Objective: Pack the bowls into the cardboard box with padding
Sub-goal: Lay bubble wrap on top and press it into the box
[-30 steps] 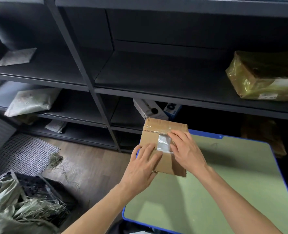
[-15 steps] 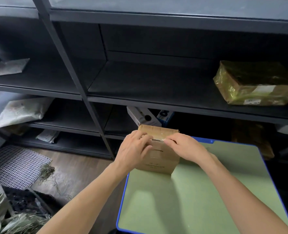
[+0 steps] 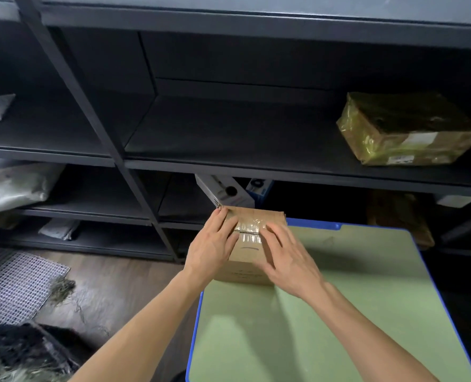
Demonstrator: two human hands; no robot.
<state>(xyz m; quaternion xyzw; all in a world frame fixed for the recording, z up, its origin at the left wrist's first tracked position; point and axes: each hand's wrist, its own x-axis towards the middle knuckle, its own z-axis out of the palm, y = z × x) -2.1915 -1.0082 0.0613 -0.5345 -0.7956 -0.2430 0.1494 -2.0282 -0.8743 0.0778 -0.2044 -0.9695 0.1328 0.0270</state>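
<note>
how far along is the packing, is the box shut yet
Done: the cardboard box is closed on the green table, clear tape over its top seam. In hand: left hand and right hand press the tape flat. Left: probably little, maybe more tape. Bowls and padding cannot be seen.

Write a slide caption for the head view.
Left hand and right hand press clear tape onto the closed cardboard box on the green table.

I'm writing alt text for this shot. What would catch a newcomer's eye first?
The left hand and right hand press flat on a taped cardboard box at the far left corner of a green table. On the dark shelf above, at the right, sits a parcel in shiny yellowish wrap.
</note>
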